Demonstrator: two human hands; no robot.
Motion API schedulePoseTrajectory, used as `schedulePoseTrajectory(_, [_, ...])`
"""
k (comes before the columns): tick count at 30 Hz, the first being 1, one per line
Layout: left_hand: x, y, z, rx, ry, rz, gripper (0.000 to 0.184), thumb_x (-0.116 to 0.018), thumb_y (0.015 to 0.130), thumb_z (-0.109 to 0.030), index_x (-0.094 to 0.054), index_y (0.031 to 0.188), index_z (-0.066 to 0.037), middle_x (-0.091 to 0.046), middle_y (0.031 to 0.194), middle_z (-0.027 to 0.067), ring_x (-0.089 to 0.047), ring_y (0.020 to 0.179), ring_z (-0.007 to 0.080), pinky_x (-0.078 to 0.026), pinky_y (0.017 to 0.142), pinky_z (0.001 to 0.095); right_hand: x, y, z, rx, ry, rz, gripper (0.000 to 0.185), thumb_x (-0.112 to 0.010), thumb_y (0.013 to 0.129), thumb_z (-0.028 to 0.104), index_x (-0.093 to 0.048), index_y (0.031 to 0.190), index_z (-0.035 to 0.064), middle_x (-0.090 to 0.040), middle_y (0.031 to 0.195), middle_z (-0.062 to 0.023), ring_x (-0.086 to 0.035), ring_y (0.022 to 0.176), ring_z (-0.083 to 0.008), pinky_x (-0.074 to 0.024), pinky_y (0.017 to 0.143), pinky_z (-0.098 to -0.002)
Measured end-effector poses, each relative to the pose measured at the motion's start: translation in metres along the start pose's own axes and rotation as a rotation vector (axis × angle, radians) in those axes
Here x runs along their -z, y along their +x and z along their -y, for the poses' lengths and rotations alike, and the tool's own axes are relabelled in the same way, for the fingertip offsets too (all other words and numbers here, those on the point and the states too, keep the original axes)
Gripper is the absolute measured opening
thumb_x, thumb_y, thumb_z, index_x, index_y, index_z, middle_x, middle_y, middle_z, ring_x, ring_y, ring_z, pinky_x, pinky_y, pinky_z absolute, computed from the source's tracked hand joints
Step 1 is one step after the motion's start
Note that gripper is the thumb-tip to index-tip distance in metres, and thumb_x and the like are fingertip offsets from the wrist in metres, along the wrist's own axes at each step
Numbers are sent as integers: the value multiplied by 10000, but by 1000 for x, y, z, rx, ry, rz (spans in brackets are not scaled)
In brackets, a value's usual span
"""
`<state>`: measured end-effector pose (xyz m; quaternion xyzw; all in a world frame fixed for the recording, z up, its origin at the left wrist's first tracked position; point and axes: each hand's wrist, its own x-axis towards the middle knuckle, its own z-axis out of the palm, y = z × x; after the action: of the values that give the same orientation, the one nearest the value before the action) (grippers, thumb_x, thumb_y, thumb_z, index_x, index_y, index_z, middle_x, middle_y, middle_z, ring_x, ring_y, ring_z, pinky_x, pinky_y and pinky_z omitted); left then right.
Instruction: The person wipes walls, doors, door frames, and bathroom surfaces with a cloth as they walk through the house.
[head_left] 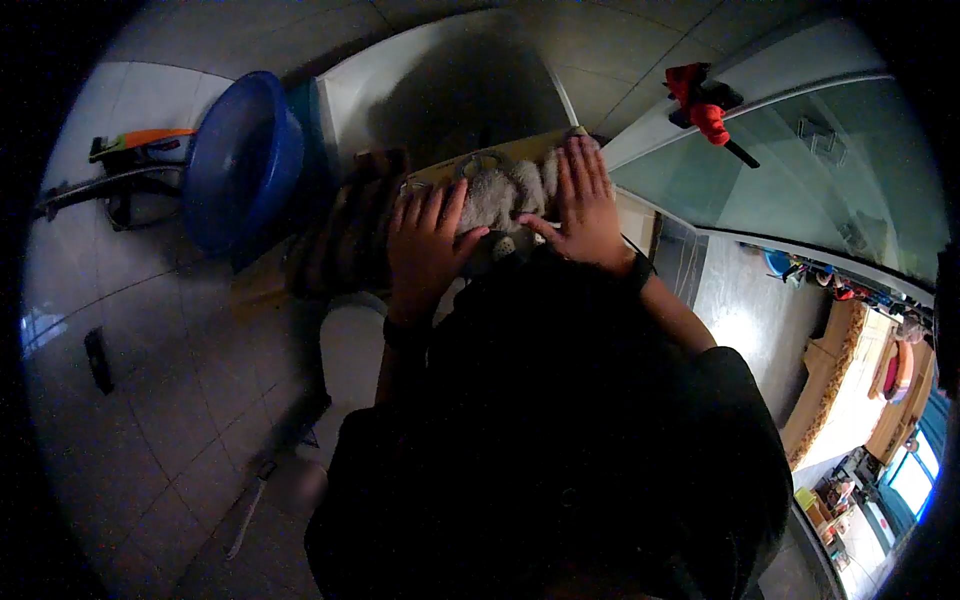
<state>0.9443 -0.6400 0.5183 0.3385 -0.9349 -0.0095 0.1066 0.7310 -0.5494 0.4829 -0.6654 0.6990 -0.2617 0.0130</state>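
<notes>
A bunched, fluffy grey cloth (490, 198) lies across a board with a yellowish edge (485, 157). My left hand (428, 245) rests flat at the left end of the cloth, fingers stretched out and thumb pointing inward. At the cloth's right end, my right hand (587, 215) is also spread open, with its fingertips near the board's far corner and its thumb reaching toward the middle. Dark bands circle both wrists. Left of my left hand is a dark striped fabric (345, 225), its outline dim in the shadow.
A blue basin (245, 165) stands tilted in view at the left, beside an orange and black item (150, 142). Beyond the board is a white tub or sink (450, 70). A red and black object (705, 105) hangs by the glass panel (790, 165) at right.
</notes>
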Motion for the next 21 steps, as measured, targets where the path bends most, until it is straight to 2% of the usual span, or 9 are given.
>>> schedulePoseTrajectory(3, [-2, -6, 5, -1, 5, 25, 613, -576, 787, -468, -497, 1257, -83, -537, 1212, 114, -490, 1127, 297, -320, 1014, 451, -12, 8, 22, 83, 3, 47, 867, -560, 801, 538, -306, 1309, -116, -286, 1386, -287, -253, 1320, -390, -178, 1087, -479])
schedulePoseTrajectory(5, [0, -10, 8, -1, 25, 54, 611, -591, 777, -443, -497, 1251, -69, -523, 1238, 113, -469, 1158, 294, -305, 1024, 452, -27, 12, 35, 260, 28, 111, 823, -577, 798, 475, -312, 1310, -111, -286, 1393, -279, -253, 1320, -393, -189, 1088, -472])
schedulePoseTrajectory(6, [2, -11, 8, 43, -45, 60, 614, -598, 768, -422, -492, 1251, -58, -501, 1267, 115, -445, 1186, 291, -286, 1037, 451, -30, 14, 42, 308, 87, 83, 773, -591, 785, 391, -318, 1314, -101, -302, 1394, -262, -276, 1317, -373, -204, 1088, -462])
schedulePoseTrajectory(8, [2, -11, 10, 84, -112, 70, 618, -605, 759, -402, -487, 1250, -46, -480, 1296, 118, -420, 1214, 287, -266, 1049, 450, -34, 18, 43, 357, 81, 91, 752, -587, 781, 359, -319, 1316, -96, -310, 1396, -247, -291, 1313, -359, -214, 1087, -456])
schedulePoseTrajectory(12, [-7, -15, 11, 24, -7, 66, 629, -602, 762, -400, -472, 1265, -45, -455, 1319, 126, -393, 1237, 300, -238, 1060, 465, -26, 22, 31, 452, 38, 151, 697, -571, 783, 300, -331, 1314, -82, -335, 1401, -199, -336, 1298, -320, -240, 1080, -441])
schedulePoseTrajectory(16, [-11, -13, 6, -53, 79, 47, 621, -609, 774, -389, -476, 1266, -34, -456, 1316, 130, -402, 1224, 326, -247, 1051, 485, -14, 16, 17, 422, 41, 142, 692, -562, 776, 307, -341, 1309, -75, -346, 1397, -187, -347, 1291, -318, -245, 1078, -439])
schedulePoseTrajectory(19, [-27, -6, -6, -117, 25, -27, 608, -621, 779, -360, -472, 1263, -24, -458, 1311, 129, -423, 1200, 328, -276, 1037, 483, 0, 8, -1, 386, 49, 113, 711, -565, 772, 336, -341, 1314, -66, -354, 1390, -188, -353, 1287, -312, -245, 1080, -435])
schedulePoseTrajectory(21, [-31, 7, -24, -149, 3, -97, 610, -629, 773, -352, -469, 1261, -24, -465, 1301, 127, -433, 1188, 322, -288, 1031, 478, 7, -2, -17, 273, 72, 129, 684, -536, 787, 270, -306, 1354, -35, -301, 1428, -174, -311, 1311, -317, -233, 1090, -428])
